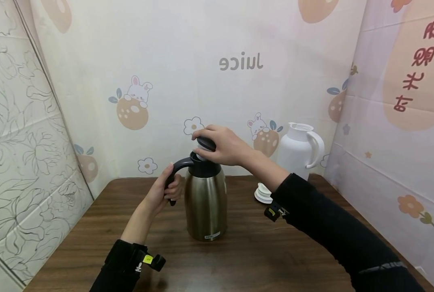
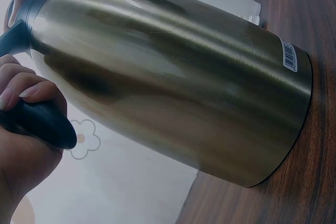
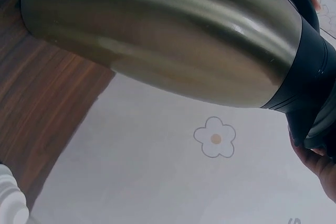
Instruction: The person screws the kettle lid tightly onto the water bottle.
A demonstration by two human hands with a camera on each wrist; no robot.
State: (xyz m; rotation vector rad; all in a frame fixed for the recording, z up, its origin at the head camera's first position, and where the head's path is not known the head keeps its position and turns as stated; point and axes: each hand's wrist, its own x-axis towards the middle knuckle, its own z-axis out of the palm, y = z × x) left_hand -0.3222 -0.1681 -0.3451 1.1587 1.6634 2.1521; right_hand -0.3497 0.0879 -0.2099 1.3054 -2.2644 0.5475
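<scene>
A gold-brown metal thermos jug (image 1: 206, 202) with a black collar stands upright on the wooden table. My left hand (image 1: 162, 191) grips its black handle (image 1: 181, 164), fingers wrapped round it; the handle's lower end (image 2: 55, 127) sticks out past them in the left wrist view. Over the jug's mouth, my right hand (image 1: 225, 147) holds the lid (image 1: 206, 143), which has a black top and a pale lower part. The lid is tilted at the mouth, fingers and thumb on either side of it. In the right wrist view, that hand shows only at the edge, partly hidden.
A white jug (image 1: 293, 152) with its top uncovered stands at the back right, partly behind my right forearm. Near it on the table (image 1: 253, 251) lies a white stopper (image 1: 263, 194). Printed cloth walls (image 1: 187, 93) close off the back and both sides.
</scene>
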